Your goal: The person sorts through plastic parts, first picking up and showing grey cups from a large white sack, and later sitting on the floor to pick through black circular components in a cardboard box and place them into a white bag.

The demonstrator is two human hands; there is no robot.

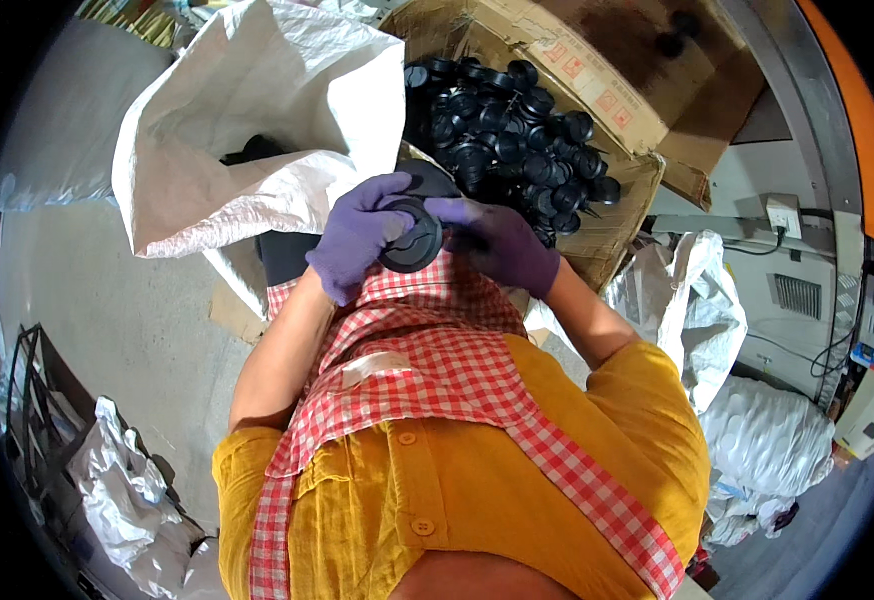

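Note:
In front of my apron, my left hand (pixel 362 235), in a purple glove, is closed around a black round plastic part (pixel 413 238) with a flat, ridged face. My right hand (pixel 502 242), also gloved, meets the part's right edge with its forefinger. Its other fingers are curled beside something dark that I cannot make out. Just beyond the hands is a larger dark rounded surface (pixel 429 178), partly covered by them. Past it, a heap of black round parts with thin stems (pixel 507 135) lies in an open cardboard box (pixel 622 215).
A white woven sack (pixel 257 95) stands open at the left, with a dark piece (pixel 252 150) inside. Crumpled plastic bags (pixel 702 310) are at the right beside a grey machine panel (pixel 797 300). A black metal frame (pixel 32 390) and more plastic (pixel 122 480) lie lower left.

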